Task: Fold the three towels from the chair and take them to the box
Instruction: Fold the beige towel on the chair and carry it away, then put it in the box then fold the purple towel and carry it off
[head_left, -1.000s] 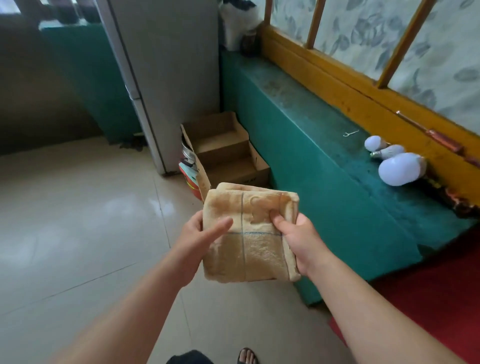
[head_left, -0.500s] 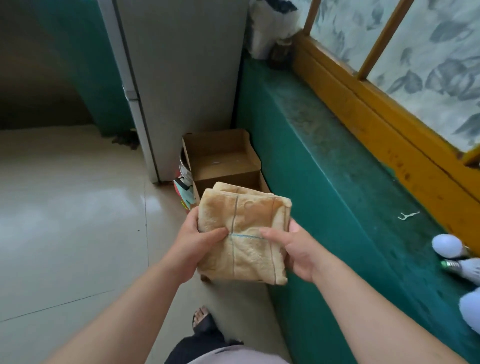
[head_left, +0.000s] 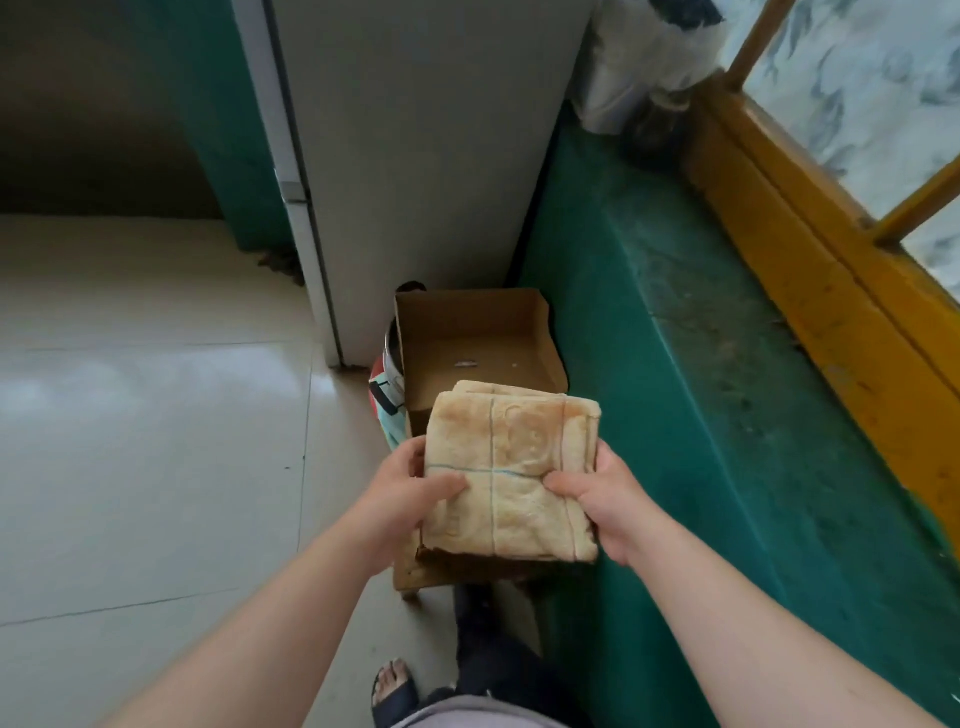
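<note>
A stack of folded tan towels (head_left: 511, 467) with thin blue lines hangs in the air over the near end of an open cardboard box (head_left: 470, 332). My left hand (head_left: 405, 491) grips the stack's left edge, thumb on top. My right hand (head_left: 597, 499) grips its right edge the same way. The box stands on the floor between a white cabinet and a green ledge. Its far compartment holds only a few small scraps. The towels hide the near part of the box.
A white cabinet (head_left: 415, 156) rises behind the box. The green ledge (head_left: 701, 389) runs along the right under a yellow window frame (head_left: 831, 260). A metal pot (head_left: 392, 364) and colourful items sit left of the box. Pale tiled floor (head_left: 156, 415) spreads to the left. My sandalled foot (head_left: 395, 686) is below.
I have stepped closer to the box, which now lies directly under the towels. Both hands keep the same hold on the stack. The light bulbs on the ledge have left the view.
</note>
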